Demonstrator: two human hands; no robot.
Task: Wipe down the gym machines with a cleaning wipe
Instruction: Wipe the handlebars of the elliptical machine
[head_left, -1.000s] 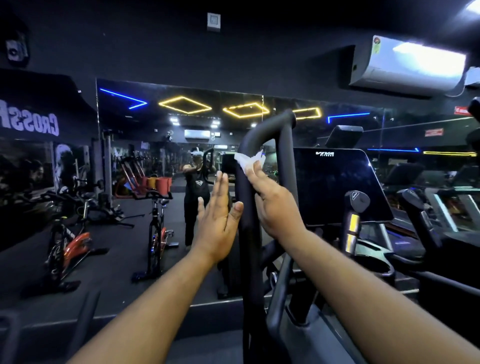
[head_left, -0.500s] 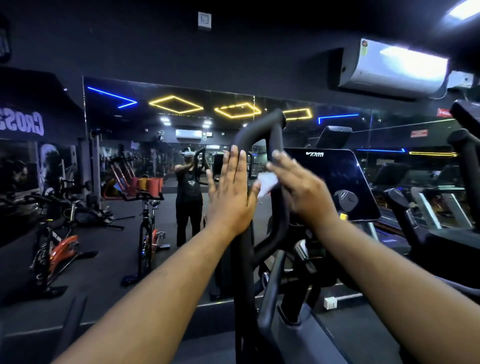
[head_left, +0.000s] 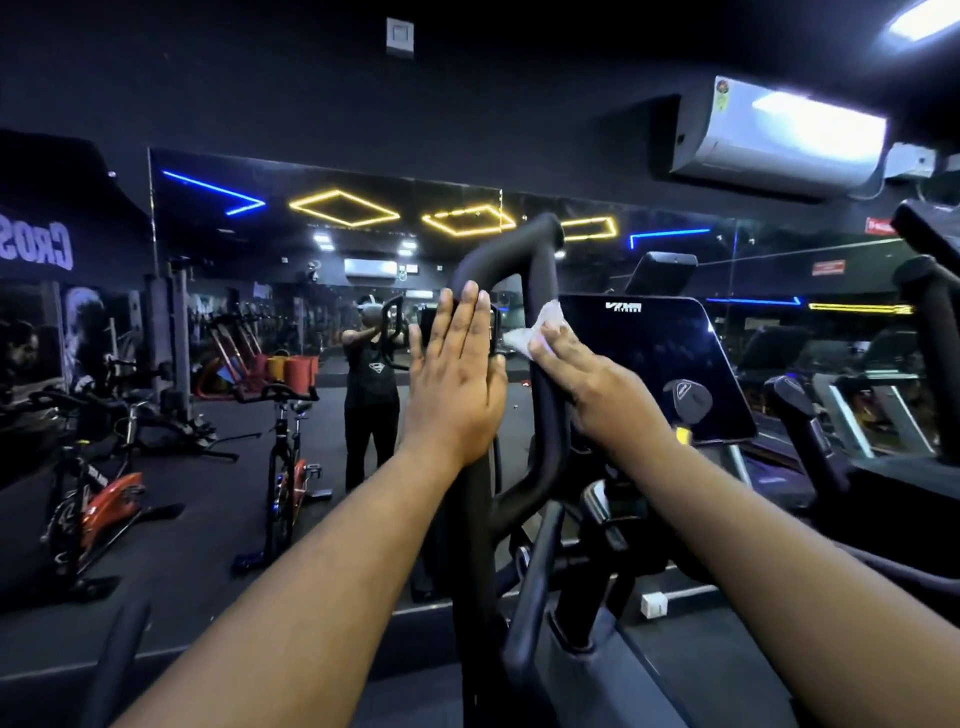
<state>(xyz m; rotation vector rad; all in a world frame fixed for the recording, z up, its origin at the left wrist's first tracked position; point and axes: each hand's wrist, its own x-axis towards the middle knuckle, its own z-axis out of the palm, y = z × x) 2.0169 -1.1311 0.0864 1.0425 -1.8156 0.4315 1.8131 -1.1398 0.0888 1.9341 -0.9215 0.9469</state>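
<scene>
With the wipe (head_left: 535, 332) bunched under the right hand (head_left: 587, 379) against the inner bar of the looped black handle (head_left: 543, 280), plenty to watch for. Right hand curled over that bar, fingers pinching the white wipe, a loose corner flapping out to the left into the gap of the loop. Left hand (head_left: 457, 374) flat and wide, fingers straight and together, pressed against the outer bar of the same handle, holding nothing, bracing it by the look of things.

Risks, then. Could snag that loose corner between the two bars and tear or drag it free of the fingers. Could swing the handle, too, if the flat left hand slips off the rounded bar, since nothing there is gripped, only pushed. Might skip the far side of the bar, hidden from this view, and leave it unwiped. Worth minding the dark console screen (head_left: 654, 364) just beside the right hand: a careless knuckle or a damp smear there. Impossible to tell how moist the wipe is.
</scene>
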